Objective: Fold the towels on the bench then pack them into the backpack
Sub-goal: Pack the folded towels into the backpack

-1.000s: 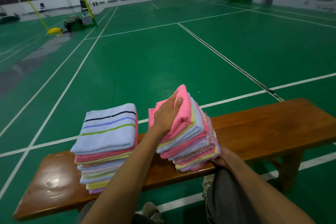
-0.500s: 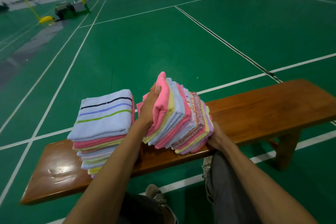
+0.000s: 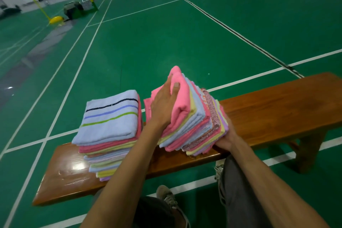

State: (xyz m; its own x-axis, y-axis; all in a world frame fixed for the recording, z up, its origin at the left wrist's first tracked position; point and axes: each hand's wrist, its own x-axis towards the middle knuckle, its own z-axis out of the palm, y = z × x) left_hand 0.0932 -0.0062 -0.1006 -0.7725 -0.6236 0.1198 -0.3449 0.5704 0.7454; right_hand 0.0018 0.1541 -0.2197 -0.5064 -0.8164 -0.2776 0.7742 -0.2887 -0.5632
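Since a second earlier, the right-hand stack of folded towels (image 3: 192,116) had been tipped further up onto its edge on the wooden bench (image 3: 268,109), its layers now fanned out and leaning away from the flat stack beside it.

Nearest to me, the person's knees and a laced shoe (image 3: 169,200) showed below the bench's front edge, partly cut off by the forearms. The right hand (image 3: 224,139) sat at the bench's front edge, tucked under the low corner of the tipped stack; its fingers were hidden beneath the cloth, so I could not tell how far they curled. The left hand (image 3: 163,105) lay against the pink towel (image 3: 180,98) on the stack's upper face, fingers fairly straight and pressing flat, thumb laid over the fold.

Toward the bench's left end, the second stack (image 3: 109,127) rested flat and untouched, a pale blue striped towel (image 3: 111,116) on top; its lowest layers were hard to separate.

Beyond the bench, across the green court floor (image 3: 166,42), a dark bag-like shape (image 3: 73,10) sat near a yellow post base (image 3: 55,19), too blurred to identify.
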